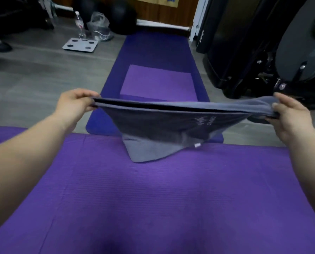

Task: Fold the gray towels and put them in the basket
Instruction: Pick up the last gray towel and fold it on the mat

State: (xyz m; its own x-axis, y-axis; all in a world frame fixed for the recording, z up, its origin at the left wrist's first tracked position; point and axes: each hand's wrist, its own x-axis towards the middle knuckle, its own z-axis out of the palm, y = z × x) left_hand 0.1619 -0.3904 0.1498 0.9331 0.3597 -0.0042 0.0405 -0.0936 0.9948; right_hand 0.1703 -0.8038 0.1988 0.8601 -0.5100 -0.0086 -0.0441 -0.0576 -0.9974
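Observation:
A gray towel (164, 125) with pale lettering hangs doubled over between my hands, stretched taut along its top edge. My left hand (74, 105) pinches its left corners and my right hand (288, 116) grips its right corners. The towel's lower end, with a small white tag, rests on the near purple mat (153, 198). No basket is in view.
A darker purple mat (153, 55) runs away ahead, with a lighter purple pad (158, 83) on it. Black gym equipment (263, 43) stands at the right. A white scale (80, 45), a water bottle (79, 24) and a plastic bag (99, 26) sit on the gray floor at the back left.

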